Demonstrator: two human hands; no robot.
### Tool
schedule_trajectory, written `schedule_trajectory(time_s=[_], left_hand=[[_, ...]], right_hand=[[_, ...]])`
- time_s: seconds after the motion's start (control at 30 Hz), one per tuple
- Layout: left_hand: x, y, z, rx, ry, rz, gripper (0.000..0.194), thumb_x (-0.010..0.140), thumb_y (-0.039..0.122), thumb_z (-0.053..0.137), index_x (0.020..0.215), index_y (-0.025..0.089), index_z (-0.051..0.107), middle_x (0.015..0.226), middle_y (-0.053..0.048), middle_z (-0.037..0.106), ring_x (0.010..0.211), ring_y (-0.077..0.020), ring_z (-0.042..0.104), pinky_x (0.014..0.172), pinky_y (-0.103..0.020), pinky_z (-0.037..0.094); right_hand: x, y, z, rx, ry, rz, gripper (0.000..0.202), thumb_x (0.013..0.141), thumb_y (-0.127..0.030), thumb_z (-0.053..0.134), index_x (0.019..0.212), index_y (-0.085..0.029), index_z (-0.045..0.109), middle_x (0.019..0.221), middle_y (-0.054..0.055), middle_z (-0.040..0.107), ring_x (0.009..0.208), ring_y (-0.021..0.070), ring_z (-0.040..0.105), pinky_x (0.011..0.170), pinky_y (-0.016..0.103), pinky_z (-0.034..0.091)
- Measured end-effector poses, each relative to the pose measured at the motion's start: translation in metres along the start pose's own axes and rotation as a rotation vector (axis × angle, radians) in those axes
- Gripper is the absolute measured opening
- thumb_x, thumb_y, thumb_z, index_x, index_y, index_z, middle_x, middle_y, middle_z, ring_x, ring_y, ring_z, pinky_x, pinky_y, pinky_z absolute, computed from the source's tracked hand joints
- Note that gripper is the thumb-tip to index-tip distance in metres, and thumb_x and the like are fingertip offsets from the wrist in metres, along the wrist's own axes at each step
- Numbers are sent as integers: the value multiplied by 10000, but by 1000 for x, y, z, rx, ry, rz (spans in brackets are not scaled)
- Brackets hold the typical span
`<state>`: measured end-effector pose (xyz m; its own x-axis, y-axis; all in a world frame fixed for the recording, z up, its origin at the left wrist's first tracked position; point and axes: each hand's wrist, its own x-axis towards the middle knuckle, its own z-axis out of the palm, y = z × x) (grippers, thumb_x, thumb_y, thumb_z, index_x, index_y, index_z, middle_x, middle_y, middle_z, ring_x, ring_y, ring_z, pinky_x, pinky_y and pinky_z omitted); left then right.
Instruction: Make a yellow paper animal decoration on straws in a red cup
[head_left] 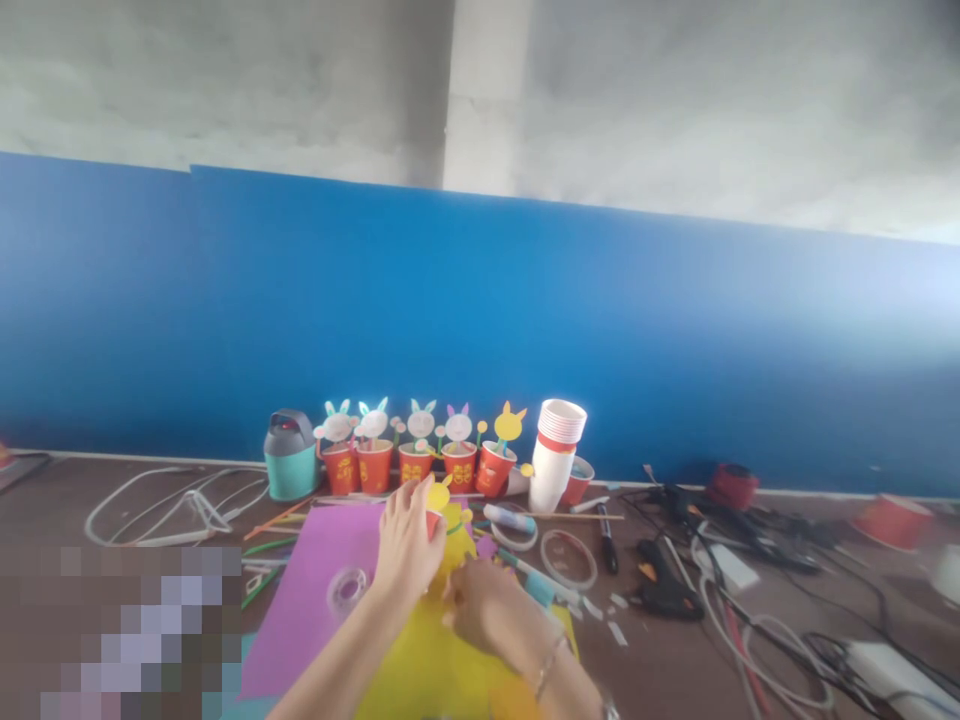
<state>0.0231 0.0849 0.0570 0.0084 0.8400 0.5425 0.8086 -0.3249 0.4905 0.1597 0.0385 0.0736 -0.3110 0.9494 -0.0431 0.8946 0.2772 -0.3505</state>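
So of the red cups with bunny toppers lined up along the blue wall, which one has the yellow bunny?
The rightmost cup in the row, next to the stack of white cups. Its bunny is yellow; the other four have white faces.

Craft clutter along the blue wall

Five red cups (420, 466) with paper bunny heads stand in a row against the blue wall (480, 330), a teal container (290, 456) just left of them and a stack of white paper cups (556, 452) just right. On the brown bench (675, 660) lie a purple sheet (315, 590), a tape roll (349, 588), a glue stick (510, 518), a black marker (606, 538), a black glue gun (664, 590) and tangled cables (757, 620).
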Motion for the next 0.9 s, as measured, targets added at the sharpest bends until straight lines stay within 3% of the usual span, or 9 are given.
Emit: schedule_trajectory(time_s=[0.1, 0.23, 0.4, 0.5, 0.57, 0.7, 0.8, 0.9], left_hand=[[0, -1, 3, -41, 56, 47, 496, 791, 115, 543, 1284, 152, 516, 1250, -155, 577, 1159, -313, 522, 959, -472, 447], [0, -1, 5, -88, 88, 133, 447, 798, 109, 539, 1239, 184, 547, 1195, -127, 603, 1110, -295, 538, 954, -478, 454], [-1, 0, 5, -130, 92, 150, 397, 788, 88, 536, 1169, 190, 586, 1133, -106, 630, 1055, -276, 555, 931, -456, 462], [-1, 2, 3, -142, 87, 135, 400, 781, 75, 526, 1153, 198, 603, 1118, -100, 641, 1048, -276, 563, 925, -451, 460], [0, 3, 0, -166, 73, 122, 386, 781, 77, 516, 1131, 204, 618, 1103, -93, 657, 1043, -277, 572, 917, -450, 457], [2, 11, -6, -303, -7, 90, 232, 824, 174, 509, 996, 190, 664, 994, -93, 708, 966, -268, 622, 872, -421, 467], [1, 19, -6, -507, -162, -25, 242, 852, 321, 520, 962, 177, 680, 870, -82, 732, 828, -238, 665, 766, -356, 496], [0, 24, -4, -691, -280, -142, 257, 806, 369, 566, 902, 169, 695, 815, -67, 737, 763, -217, 673, 694, -304, 495]], right_hand=[[3, -9, 16, -73, -5, 12, 235, 743, -145, 584, 923, -94, 726, 1007, 207, 720, 992, 328, 647, 852, 380, 470], [4, -3, 21, -90, 1, 2, 251, 836, -143, 493, 960, -67, 696, 1040, 218, 682, 1034, 299, 623, 925, 370, 437], [3, 3, 19, -10, -10, -35, 265, 727, -155, 620, 977, -99, 690, 1066, 198, 659, 1054, 323, 602, 895, 389, 451], [3, 5, 18, 174, 47, -13, 193, 664, -114, 648, 847, -109, 710, 1010, 197, 679, 1025, 324, 611, 887, 399, 440], [5, 7, 15, 305, 86, 26, 132, 612, -79, 652, 728, -125, 698, 870, 154, 706, 906, 296, 646, 817, 373, 456], [13, 21, -4, 479, 154, 104, 23, 651, -150, 634, 639, -155, 653, 617, 36, 662, 611, 189, 614, 574, 270, 436], [18, 35, -23, 589, 264, 146, 149, 768, -265, 550, 733, -155, 644, 649, 23, 660, 587, 153, 578, 558, 252, 439], [17, 44, -34, 747, 326, 130, 191, 754, -338, 580, 734, -156, 637, 649, 19, 659, 584, 146, 566, 571, 256, 453]])
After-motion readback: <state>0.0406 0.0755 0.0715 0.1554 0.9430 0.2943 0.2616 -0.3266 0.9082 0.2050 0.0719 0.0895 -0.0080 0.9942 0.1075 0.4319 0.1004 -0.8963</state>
